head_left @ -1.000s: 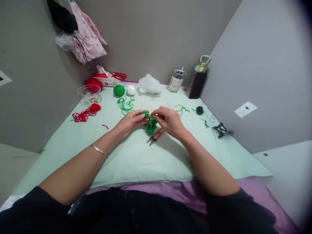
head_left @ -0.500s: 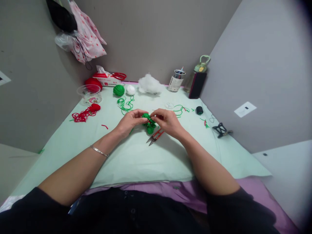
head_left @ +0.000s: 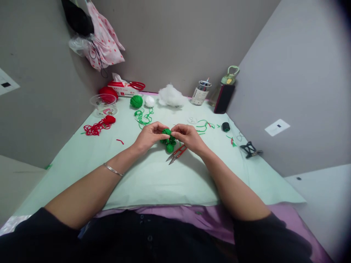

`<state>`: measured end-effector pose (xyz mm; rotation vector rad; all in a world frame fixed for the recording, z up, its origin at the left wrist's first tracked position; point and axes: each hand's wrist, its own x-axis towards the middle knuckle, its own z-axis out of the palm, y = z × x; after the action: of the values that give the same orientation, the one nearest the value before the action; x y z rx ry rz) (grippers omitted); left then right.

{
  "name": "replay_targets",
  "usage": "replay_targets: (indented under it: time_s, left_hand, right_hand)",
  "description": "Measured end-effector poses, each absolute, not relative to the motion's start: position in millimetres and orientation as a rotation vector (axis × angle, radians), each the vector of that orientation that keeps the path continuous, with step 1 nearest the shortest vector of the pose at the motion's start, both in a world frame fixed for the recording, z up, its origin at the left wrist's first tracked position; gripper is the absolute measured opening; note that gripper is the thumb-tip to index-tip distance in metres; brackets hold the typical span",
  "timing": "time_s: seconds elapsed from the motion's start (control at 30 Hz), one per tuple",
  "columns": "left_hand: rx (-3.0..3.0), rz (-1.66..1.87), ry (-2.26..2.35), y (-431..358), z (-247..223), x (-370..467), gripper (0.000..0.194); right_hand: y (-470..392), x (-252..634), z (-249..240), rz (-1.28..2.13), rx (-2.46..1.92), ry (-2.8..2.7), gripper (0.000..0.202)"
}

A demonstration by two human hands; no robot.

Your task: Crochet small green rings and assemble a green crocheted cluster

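From my remote station I have a single view to report, the head camera. It shows a worktop [head_left: 164, 182] with both of the person's hands meeting near its middle.

The left hand [head_left: 149, 138] has thumb and fingers closed on a small green yarn piece [head_left: 170, 147], gripping its upper left side. The right hand [head_left: 188, 136] is at the piece's upper right, thumb and fingertips pinched together. Whether the pinch holds a needle, a strand or the piece itself I cannot tell at this size.

On progress: the piece shows at least two rounded green lobes, one between the hands and one below, with a touch of red between them. I judge its main body formed. It is not set down, and the hands are both at it, so I record the work as unfinished; how much is left I cannot determine.

Red-handled snips [head_left: 177, 154] lie just beside the piece, handles running toward the right hand, and neither hand grips them. A short red yarn scrap [head_left: 120, 141] and a bundle of green and red strands [head_left: 232, 141] suggest some trimming done. Loose green yarn [head_left: 142, 118], a green ball [head_left: 136, 101] and white fibre stuffing [head_left: 171, 96] lie beyond the hands, all unheld.
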<state>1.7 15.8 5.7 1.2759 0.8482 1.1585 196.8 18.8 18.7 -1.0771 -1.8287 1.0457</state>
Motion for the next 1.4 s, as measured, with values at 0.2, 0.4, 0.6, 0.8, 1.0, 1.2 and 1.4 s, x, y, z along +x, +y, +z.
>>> replay_targets:
  time_s: [0.2,0.4,0.6,0.8,1.0,1.2,1.4]
  left_hand:
    - [1.304,1.146,0.875,18.0,0.3,3.3,0.032]
    - [1.332,1.115,0.884,15.7,1.3,4.6,0.031]
    - [1.4,0.991,0.849,11.8,5.5,4.1,0.031]
    - [1.417,0.926,0.844,9.4,7.0,6.1,0.031]
    - [1.361,0.849,0.771,5.4,11.6,7.6,0.029]
    - [1.286,0.846,0.739,8.5,4.7,2.8,0.032]
    - [1.249,0.814,0.733,9.2,4.4,3.5,0.036]
  right_hand:
    - [11.4,191.5,17.7,0.955,-1.113,-1.873,0.01]
    - [0.5,190.9,28.5,0.722,-1.107,-2.015,0.015]
    - [6.0,194.9,31.4,0.48,-1.139,-2.029,0.012]
    - [8.8,193.8,33.7,0.911,-1.108,-1.823,0.002]
    - [15.6,193.4,34.3,1.06,-1.108,-1.495,0.009]
    - [13.0,199.3,36.9,1.365,-0.962,-1.501,0.017]
    - [9.9,193.6,35.5,1.379,-0.918,-1.434,0.018]
